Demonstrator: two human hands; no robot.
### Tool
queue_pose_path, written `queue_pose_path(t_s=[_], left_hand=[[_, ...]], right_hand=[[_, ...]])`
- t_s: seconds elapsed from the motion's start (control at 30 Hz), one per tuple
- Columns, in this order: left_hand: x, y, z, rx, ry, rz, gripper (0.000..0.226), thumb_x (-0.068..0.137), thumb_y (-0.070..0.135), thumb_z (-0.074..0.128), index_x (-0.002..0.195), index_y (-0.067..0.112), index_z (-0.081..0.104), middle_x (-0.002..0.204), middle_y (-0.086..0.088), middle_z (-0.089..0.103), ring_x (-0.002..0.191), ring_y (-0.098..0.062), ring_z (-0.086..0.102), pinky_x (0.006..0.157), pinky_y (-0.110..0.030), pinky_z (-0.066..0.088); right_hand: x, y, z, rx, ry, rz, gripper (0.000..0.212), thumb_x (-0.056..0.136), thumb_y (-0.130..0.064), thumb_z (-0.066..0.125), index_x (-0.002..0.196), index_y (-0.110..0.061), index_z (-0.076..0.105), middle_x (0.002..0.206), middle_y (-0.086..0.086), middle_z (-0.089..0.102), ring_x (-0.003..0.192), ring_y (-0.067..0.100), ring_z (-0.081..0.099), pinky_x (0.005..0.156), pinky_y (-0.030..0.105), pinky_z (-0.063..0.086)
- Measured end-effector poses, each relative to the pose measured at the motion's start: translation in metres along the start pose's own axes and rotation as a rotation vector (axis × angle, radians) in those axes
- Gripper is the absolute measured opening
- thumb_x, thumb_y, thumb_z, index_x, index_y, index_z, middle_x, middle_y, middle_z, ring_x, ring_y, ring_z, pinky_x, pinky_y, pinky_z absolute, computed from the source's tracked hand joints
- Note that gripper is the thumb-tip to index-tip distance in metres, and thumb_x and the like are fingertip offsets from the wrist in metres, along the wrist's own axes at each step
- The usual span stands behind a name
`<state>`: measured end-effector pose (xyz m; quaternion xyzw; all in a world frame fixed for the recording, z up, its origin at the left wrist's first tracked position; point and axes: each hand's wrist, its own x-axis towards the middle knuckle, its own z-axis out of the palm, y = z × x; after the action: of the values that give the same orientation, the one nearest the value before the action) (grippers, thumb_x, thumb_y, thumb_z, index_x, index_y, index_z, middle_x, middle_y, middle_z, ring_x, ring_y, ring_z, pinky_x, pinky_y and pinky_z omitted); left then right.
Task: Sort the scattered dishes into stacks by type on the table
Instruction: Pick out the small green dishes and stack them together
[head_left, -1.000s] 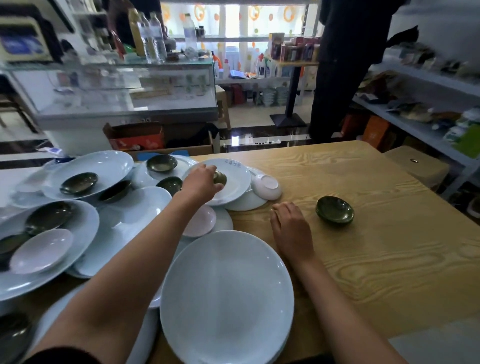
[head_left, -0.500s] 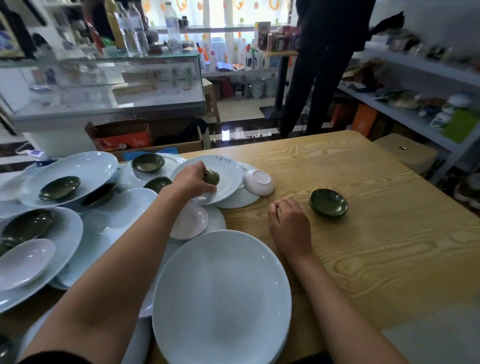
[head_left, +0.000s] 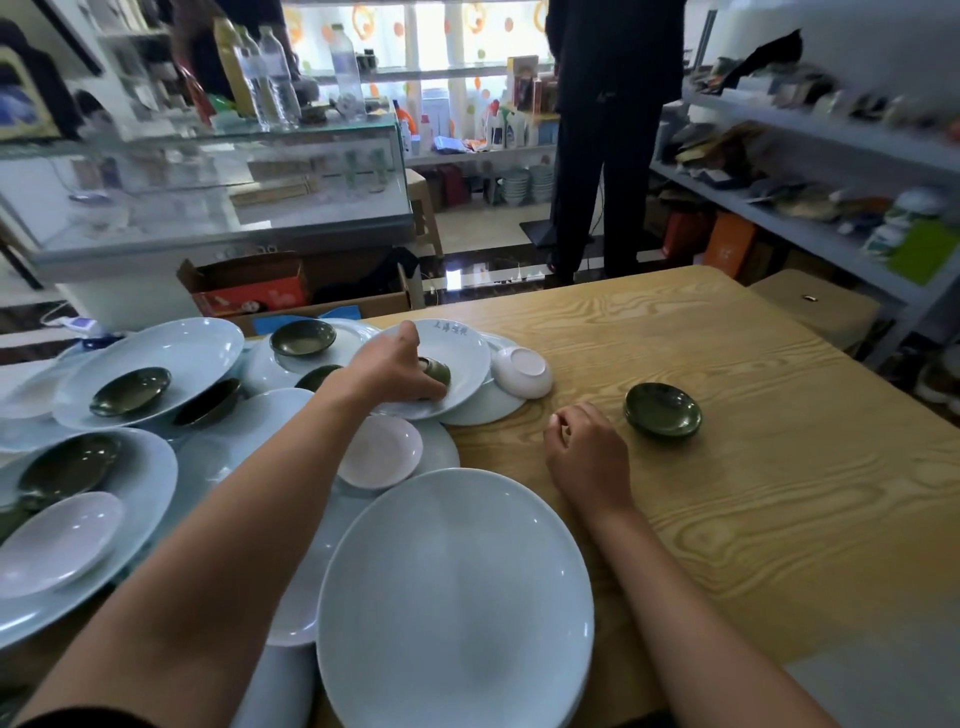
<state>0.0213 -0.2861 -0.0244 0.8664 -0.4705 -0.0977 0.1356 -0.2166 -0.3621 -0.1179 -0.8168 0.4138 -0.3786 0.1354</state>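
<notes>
The left hand (head_left: 395, 371) pinches a small green dish (head_left: 435, 370) on a white plate (head_left: 462, 358) near the table's (head_left: 727, 467) far edge — best lifted level and stacked on the lone green dish (head_left: 663, 410) beside the loosely curled, empty right hand (head_left: 584, 452).

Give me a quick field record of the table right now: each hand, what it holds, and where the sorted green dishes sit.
left hand: grips a small green dish on a white plate
right hand: loosely curled, resting on the table, holding nothing
green dish stack: on bare wood beside the right hand
large plate stack: nearest the camera
</notes>
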Motion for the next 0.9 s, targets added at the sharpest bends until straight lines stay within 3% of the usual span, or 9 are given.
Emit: queue_pose_path(t_s=[0.17, 0.3, 0.4, 0.53, 0.6, 0.7, 0.9], left_hand=[[-0.016, 0.004, -0.008, -0.117, -0.035, -0.037, 0.074, 0.058, 0.049, 0.078, 0.113, 0.019, 0.039, 0.1, -0.005, 0.057, 0.091, -0.022, 0.056, 0.081, -0.039, 0.052], [-0.035, 0.011, -0.018, -0.392, -0.039, -0.065, 0.081, 0.051, 0.053, 0.078, 0.115, 0.021, 0.038, 0.099, -0.007, 0.064, 0.089, -0.023, 0.063, 0.082, -0.043, 0.056], [-0.054, 0.026, -0.026, -0.654, -0.042, -0.036, 0.071, 0.062, 0.041, 0.082, 0.115, 0.02, 0.039, 0.095, -0.008, 0.069, 0.085, -0.022, 0.067, 0.08, -0.04, 0.058], [-0.081, 0.052, -0.027, -0.895, -0.122, 0.016, 0.057, 0.079, 0.024, 0.076, 0.121, 0.016, 0.038, 0.095, -0.01, 0.068, 0.082, -0.021, 0.066, 0.068, -0.031, 0.06], [-0.091, 0.065, -0.024, -0.962, -0.159, 0.03, 0.055, 0.081, 0.026, 0.074, 0.123, 0.017, 0.039, 0.097, -0.008, 0.065, 0.085, -0.023, 0.068, 0.065, -0.028, 0.057], [-0.098, 0.084, -0.02, -1.034, -0.216, 0.05, 0.053, 0.081, 0.029, 0.074, 0.122, 0.019, 0.042, 0.098, -0.01, 0.066, 0.087, -0.025, 0.07, 0.077, -0.035, 0.059], [-0.107, 0.117, -0.015, -1.006, -0.288, 0.173, 0.05, 0.083, 0.032, 0.07, 0.122, 0.021, 0.04, 0.101, -0.01, 0.065, 0.087, -0.022, 0.071, 0.075, -0.028, 0.058]], right_hand=[[-0.001, -0.004, -0.004, 0.0, 0.001, 0.011, 0.013, 0.086, -0.012, 0.059, 0.075, -0.007, 0.062, 0.078, 0.007, 0.061, 0.072, 0.027, 0.057, 0.061, 0.032, 0.041], [-0.004, -0.007, -0.009, -0.01, -0.024, -0.003, 0.012, 0.087, -0.012, 0.059, 0.077, -0.008, 0.063, 0.079, 0.008, 0.061, 0.072, 0.028, 0.058, 0.06, 0.03, 0.038], [-0.006, -0.012, -0.014, 0.014, -0.048, -0.017, 0.01, 0.089, -0.015, 0.058, 0.09, -0.009, 0.066, 0.091, 0.007, 0.063, 0.085, 0.027, 0.059, 0.067, 0.03, 0.042], [-0.001, -0.03, -0.039, 0.15, 0.069, -0.023, 0.02, 0.091, -0.016, 0.058, 0.109, -0.012, 0.064, 0.104, 0.003, 0.063, 0.097, 0.02, 0.058, 0.077, 0.028, 0.044], [0.002, -0.042, -0.058, 0.246, 0.081, -0.048, 0.028, 0.094, -0.021, 0.057, 0.121, -0.015, 0.06, 0.111, 0.0, 0.061, 0.099, 0.016, 0.057, 0.078, 0.028, 0.048], [0.007, -0.055, -0.084, 0.329, 0.069, -0.071, 0.036, 0.096, -0.027, 0.057, 0.131, -0.02, 0.055, 0.115, -0.005, 0.058, 0.099, 0.008, 0.056, 0.078, 0.023, 0.05], [0.013, -0.045, -0.116, 0.288, 0.169, -0.118, 0.023, 0.094, -0.015, 0.059, 0.116, -0.017, 0.066, 0.109, -0.004, 0.063, 0.1, 0.009, 0.058, 0.086, 0.028, 0.052]])
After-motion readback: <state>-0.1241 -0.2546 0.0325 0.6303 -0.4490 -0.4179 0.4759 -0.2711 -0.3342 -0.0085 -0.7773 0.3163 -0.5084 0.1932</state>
